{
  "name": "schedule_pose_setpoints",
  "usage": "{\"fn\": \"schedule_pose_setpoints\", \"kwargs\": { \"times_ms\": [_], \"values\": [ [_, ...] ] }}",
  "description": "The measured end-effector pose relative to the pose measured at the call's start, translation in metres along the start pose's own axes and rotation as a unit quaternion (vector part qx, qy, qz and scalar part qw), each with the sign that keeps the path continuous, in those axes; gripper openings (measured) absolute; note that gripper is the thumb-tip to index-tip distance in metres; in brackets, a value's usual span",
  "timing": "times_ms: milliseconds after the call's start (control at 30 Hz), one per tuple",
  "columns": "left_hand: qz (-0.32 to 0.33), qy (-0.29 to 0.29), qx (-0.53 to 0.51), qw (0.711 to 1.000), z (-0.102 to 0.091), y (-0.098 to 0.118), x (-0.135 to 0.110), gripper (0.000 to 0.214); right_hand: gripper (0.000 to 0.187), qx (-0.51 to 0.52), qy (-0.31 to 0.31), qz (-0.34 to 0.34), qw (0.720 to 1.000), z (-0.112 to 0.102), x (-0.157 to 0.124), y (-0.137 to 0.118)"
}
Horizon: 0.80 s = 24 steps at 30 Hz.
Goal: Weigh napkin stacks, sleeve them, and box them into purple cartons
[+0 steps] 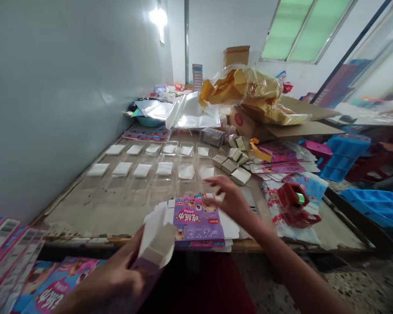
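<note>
My left hand is wrapped around a cardboard box, its white inner flaps standing open at the upper end. Right of that box lies a stack of flat printed cartons, purple and pink with cartoon figures, at the table's front edge. Over the stack's right side hovers my right hand, its fingers apart and nothing seen in them; whether the thumb touches the top carton I cannot tell. Beyond the hands, clear plastic trays stand in rows, with folded white sheets in them.
Small grey-beige blocks are heaped behind my right hand. A red tape dispenser sits on a plastic bag at the right. More printed cartons lie behind it. Yellow wrapping covers an open cardboard box. Finished-looking printed boxes are at lower left.
</note>
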<state>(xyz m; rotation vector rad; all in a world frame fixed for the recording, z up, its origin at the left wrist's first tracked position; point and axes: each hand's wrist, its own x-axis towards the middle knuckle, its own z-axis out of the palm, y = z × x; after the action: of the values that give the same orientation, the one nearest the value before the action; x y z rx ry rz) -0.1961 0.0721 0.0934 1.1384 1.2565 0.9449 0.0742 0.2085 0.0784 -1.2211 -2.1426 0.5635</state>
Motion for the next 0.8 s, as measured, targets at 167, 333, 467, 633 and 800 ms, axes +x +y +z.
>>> {"fn": "schedule_pose_setpoints", "kwargs": {
  "times_ms": [167, 333, 467, 633, 800],
  "values": [
    [0.138, 0.081, 0.149, 0.976, -0.044, 0.016, 0.035, 0.108, 0.038, -0.115, 0.054, 0.213, 0.969, 0.019, 0.066, 0.125],
    [0.218, 0.021, 0.29, 0.932, -0.1, 0.011, 0.097, 0.117, 0.02, -0.152, 0.044, 0.226, 0.961, 0.044, 0.083, 0.152],
    [0.253, -0.044, 0.372, 0.892, -0.124, 0.007, 0.126, 0.126, 0.022, -0.147, 0.05, 0.218, 0.964, 0.026, 0.076, 0.15],
    [0.238, -0.112, 0.368, 0.892, -0.118, 0.012, 0.14, 0.132, 0.027, -0.05, 0.026, 0.189, 0.98, -0.021, 0.058, 0.121],
    [0.223, -0.125, 0.384, 0.887, -0.111, 0.003, 0.153, 0.14, 0.027, 0.118, -0.086, 0.159, 0.976, -0.049, 0.035, 0.052]
  ]
}}
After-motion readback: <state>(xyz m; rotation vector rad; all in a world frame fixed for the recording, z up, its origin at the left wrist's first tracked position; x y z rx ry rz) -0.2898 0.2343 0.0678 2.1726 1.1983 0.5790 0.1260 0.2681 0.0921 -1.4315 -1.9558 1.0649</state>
